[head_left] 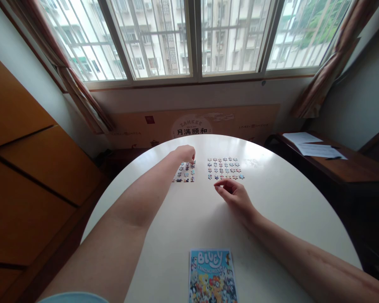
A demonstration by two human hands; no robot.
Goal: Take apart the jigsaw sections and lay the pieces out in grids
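Rows of small jigsaw puzzle pieces lie on a round white table (pixel 183 219) in two groups. My left hand (pixel 186 153) reaches over the left group (pixel 186 174), its fingertips pinched on a puzzle piece (pixel 193 162) at the far right corner. The hand and forearm cover part of this group. Just in front of the right group (pixel 226 168), my right hand (pixel 235 194) is held with thumb and forefinger pressed together. Whatever it may hold is too small to make out. A bright picture sheet lettered "Bluey" (pixel 212 275) lies flat near me.
Behind the table are a low printed panel (pixel 129 120) and a barred window (pixel 164 38) with curtains. On the right, a dark wooden side table (pixel 360 166) carries papers (pixel 322 150) and pens. An orange-brown cabinet (pixel 28 189) stands to the left.
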